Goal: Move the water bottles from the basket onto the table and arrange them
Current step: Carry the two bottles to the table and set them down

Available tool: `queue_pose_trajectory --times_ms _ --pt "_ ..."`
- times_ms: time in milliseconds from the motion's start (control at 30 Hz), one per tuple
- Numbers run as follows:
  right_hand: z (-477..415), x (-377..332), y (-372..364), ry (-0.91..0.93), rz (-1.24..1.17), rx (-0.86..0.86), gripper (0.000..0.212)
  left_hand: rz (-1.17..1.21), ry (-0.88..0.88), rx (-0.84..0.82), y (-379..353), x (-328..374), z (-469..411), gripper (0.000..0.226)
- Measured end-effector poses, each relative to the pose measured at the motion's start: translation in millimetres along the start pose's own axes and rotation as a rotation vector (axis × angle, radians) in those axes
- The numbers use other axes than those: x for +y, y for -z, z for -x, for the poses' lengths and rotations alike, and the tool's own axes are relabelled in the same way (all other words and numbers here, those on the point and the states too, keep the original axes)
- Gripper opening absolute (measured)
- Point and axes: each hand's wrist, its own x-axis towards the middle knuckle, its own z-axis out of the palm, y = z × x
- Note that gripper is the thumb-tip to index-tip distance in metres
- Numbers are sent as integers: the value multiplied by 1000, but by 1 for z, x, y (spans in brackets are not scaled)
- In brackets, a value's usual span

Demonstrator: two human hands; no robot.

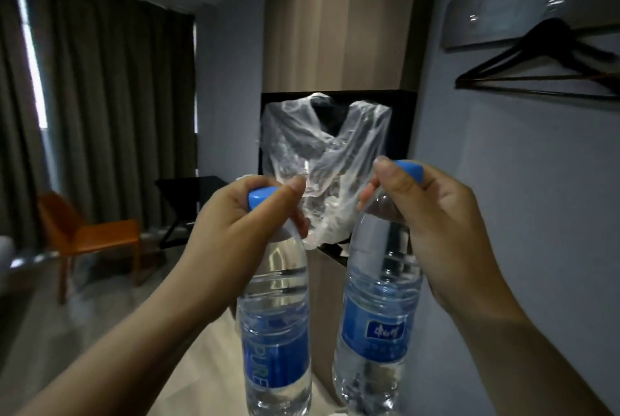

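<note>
Left grip [241,224] curls round the neck of the left bottle [275,331], right grip [436,214] round the right bottle [379,315], over the counter [201,365]; I judge neither placed yet.

Left hand [235,217] and right hand [432,211] each grip a water bottle by its blue-capped neck, left bottle [275,325] and right bottle [379,301] hanging upright side by side, with a clear plastic bag [322,154], an orange chair [87,234], curtains [100,96] and hangers [543,63] behind.
</note>
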Motion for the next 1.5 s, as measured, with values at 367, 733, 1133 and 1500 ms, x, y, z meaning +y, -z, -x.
queue_pose_trajectory --times_ms 367,733,1133,1500 --pt "-108 123 -93 0 -135 -125 34 -149 26 157 60 -94 -91 40" --pt "-227 239 -184 6 -222 -272 34 -257 79 309 115 -190 -198 42" --pt "-329 356 -351 2 -194 -304 31 -290 85 341 251 -325 -324 36" --pt "-426 447 -486 -18 -191 -252 31 -380 76 333 359 -437 -450 38"
